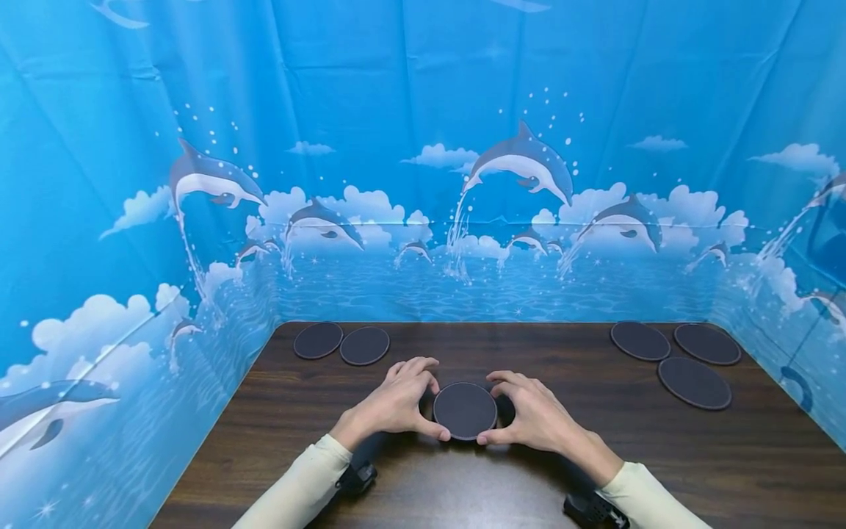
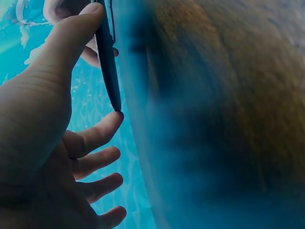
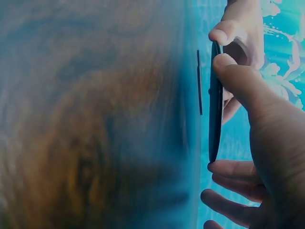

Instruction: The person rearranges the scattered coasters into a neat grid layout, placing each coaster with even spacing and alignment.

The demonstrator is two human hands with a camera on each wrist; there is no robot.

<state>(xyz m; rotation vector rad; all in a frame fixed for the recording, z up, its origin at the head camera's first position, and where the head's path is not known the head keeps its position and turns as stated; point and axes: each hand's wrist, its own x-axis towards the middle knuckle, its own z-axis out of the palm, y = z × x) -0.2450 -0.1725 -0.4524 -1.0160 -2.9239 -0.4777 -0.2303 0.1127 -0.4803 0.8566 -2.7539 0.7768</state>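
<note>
In the head view a round black coaster (image 1: pixel 465 411) with a pale stitched-looking rim is between the two hands, over the middle of the table. My left hand (image 1: pixel 402 398) holds its left side, thumb at the near edge and index finger farther round. On the opposite side my right hand (image 1: pixel 532 411) pinches it the same way. Both wrist views show the coaster (image 2: pixel 108 67) edge-on between thumb and fingertip, with a gap between it and the tabletop. The other fingers of each hand spread away from the coaster.
Two similar coasters (image 1: pixel 365 346) lie side by side at the back left of the dark wooden table (image 1: pixel 529 485). Three more coasters (image 1: pixel 694 383) lie grouped at the back right. A blue dolphin-print curtain (image 1: pixel 423 279) surrounds the table's back and sides.
</note>
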